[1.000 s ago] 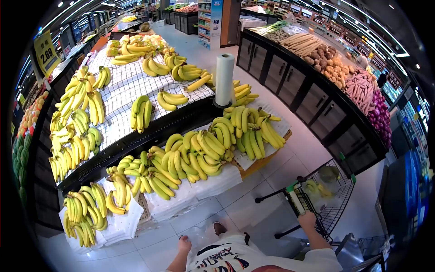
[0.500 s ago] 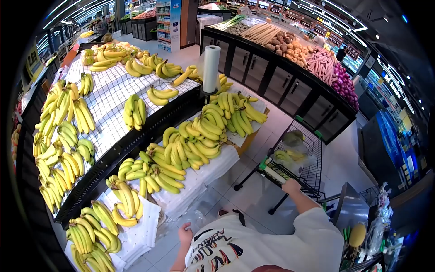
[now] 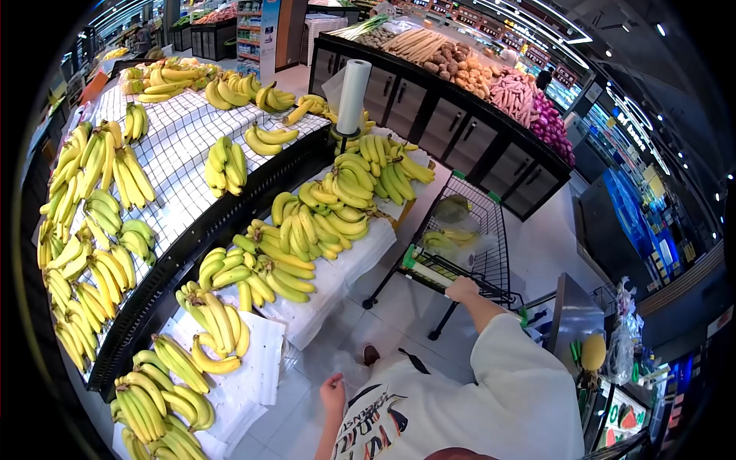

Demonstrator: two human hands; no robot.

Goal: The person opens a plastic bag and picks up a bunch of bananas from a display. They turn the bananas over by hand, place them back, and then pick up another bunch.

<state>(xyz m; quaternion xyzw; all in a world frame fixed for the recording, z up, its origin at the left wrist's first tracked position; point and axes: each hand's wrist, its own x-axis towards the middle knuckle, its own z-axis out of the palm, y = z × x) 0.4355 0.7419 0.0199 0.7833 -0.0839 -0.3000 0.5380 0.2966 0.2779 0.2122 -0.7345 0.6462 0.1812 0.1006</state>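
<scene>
— Right hand?
— Closed around the handle of a shopping cart, just beside the low banana display.
— In the cart?
— Bagged bananas, lying in the wire basket.
— Left hand?
— Down at the hip, fingers curled, pinching a thin clear plastic bag.
— Around it?
— Checked upper shelf to the left; bag roll upright on its stand beyond the bunches.

Supermarket aisle: pale tiled floor, dark cabinets, ceiling strip lights.
</scene>
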